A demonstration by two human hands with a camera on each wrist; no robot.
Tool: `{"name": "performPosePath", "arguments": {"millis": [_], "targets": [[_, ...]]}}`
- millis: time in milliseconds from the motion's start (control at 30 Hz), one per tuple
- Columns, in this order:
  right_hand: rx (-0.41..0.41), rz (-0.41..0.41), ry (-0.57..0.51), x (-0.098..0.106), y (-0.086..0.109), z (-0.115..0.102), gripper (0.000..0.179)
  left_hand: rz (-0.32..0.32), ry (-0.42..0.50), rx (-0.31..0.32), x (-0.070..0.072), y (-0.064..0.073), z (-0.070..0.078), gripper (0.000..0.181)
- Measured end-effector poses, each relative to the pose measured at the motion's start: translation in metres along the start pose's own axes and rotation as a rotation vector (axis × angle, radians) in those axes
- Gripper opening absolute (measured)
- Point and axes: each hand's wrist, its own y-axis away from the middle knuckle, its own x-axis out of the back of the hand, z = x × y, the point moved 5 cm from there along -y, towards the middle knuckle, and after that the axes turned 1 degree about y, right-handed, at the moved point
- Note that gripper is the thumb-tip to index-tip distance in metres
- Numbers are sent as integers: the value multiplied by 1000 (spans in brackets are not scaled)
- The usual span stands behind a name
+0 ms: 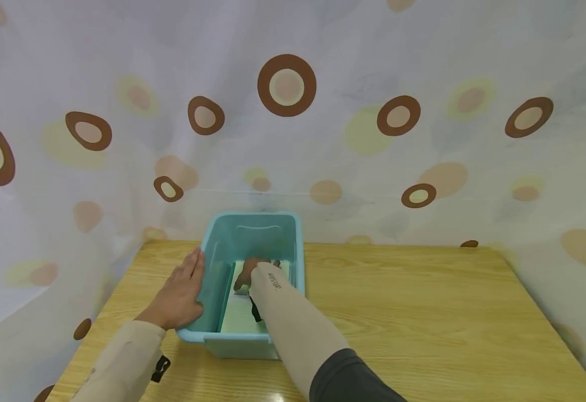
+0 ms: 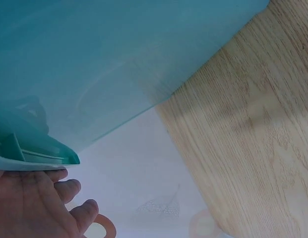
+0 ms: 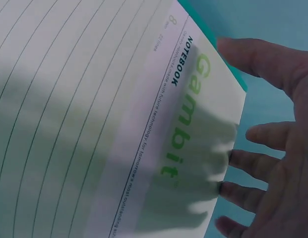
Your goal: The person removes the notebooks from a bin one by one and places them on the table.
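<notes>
A light-blue plastic bin [image 1: 299, 251] stands on the table. Inside it lies a lined notebook [image 1: 240, 317], marked "Gambit" in the right wrist view, with a green edge [image 3: 208, 37] showing beneath the page. My left hand [image 1: 178, 296] rests on the bin's left rim, its fingers straight and close together. Reaching down into the bin, my right hand [image 1: 251, 272] is at the notebook's far end. In the right wrist view its spread thumb and fingers [image 3: 265, 166] are at the notebook's edge, not closed round it.
The wooden table [image 1: 403, 312] extends to the right of the bin. Behind the table hangs a pale curtain-like sheet [image 1: 323, 151] with brown rings and coloured spots. A small black strap piece [image 1: 161, 368] shows at the left wrist.
</notes>
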Motion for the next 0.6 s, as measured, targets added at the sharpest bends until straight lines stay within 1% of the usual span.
{"name": "performPosePath", "arguments": {"millis": [100,200,267,467,600], "targets": [[20,33,-21,2,4,-4,25,-3,-13,9,1,1,-1,87],[35,76,-33,5,6,-6,19,-11,-22,26,0,0,-2,87],[37,85,-25,5,5,-6,20,-18,-24,40,0,0,-2,87],[36,68,22,2,0,-4,36,-28,-19,51,-1,-1,-1,87],[37,78,34,1,-1,-4,36,-23,-17,49,-1,-1,0,87]]}}
